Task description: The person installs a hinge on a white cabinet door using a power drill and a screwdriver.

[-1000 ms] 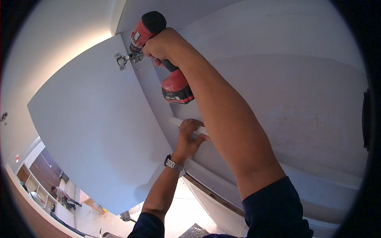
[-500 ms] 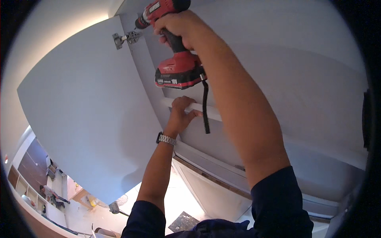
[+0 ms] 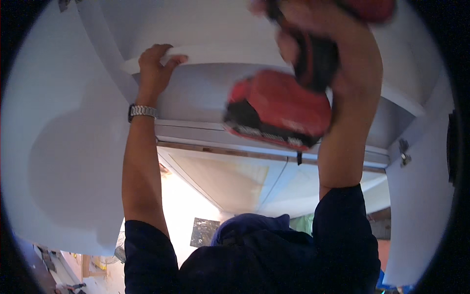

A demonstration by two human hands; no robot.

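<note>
My right hand (image 3: 342, 44) is wrapped round the grip of a red and black cordless drill (image 3: 281, 108), blurred and close in front of me. The drill's front end is cut off by the top of the view. My left hand (image 3: 157, 66), with a metal watch on its wrist, grips the front edge of a white shelf (image 3: 220, 54) inside the cabinet, fingers over the top and thumb along the edge. Left of that hand hangs a pale cabinet door (image 3: 68, 161). A metal hinge (image 3: 64, 5) is partly visible at the top left.
Another hinge (image 3: 404, 153) sits on the pale panel (image 3: 416, 206) at the right. The cabinet's bottom edge (image 3: 269, 153) runs across below the shelf. On the floor far below lies a dark, speckled square board (image 3: 203, 232). Blurred furniture shows at the lower left.
The view has swung to the right. My right hand has carried the drill away from the upper-left hinge, rightward and nearer to me. My left hand keeps its hold on the shelf.
</note>
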